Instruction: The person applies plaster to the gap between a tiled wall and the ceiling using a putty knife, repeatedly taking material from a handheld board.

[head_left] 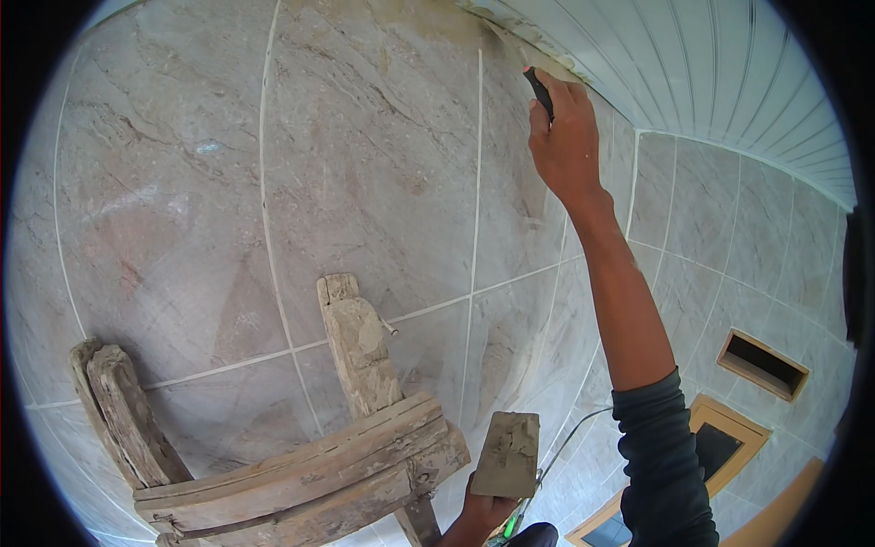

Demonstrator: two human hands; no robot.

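My right hand (567,137) is closed on a small black-handled tool (538,87), raised against the beige marbled wall tiles (374,173) just below where they meet the white ribbed ceiling (729,64); the tool's working end is too small to make out clearly. Low in the view, my left hand (485,506) grips a rectangular board (508,451) smeared with grey-beige paste. It is beside a weathered wooden scaffold or ladder (301,465), whose two uprights stand before the wall, the middle one with a nail sticking out.
To the lower right are a wood-framed wall opening (764,363) and a wood-framed window or door (729,408) with a dark pane. A thin grey cable or hose (574,430) runs behind the board. An orange-brown panel (779,506) sits at the lower right edge.
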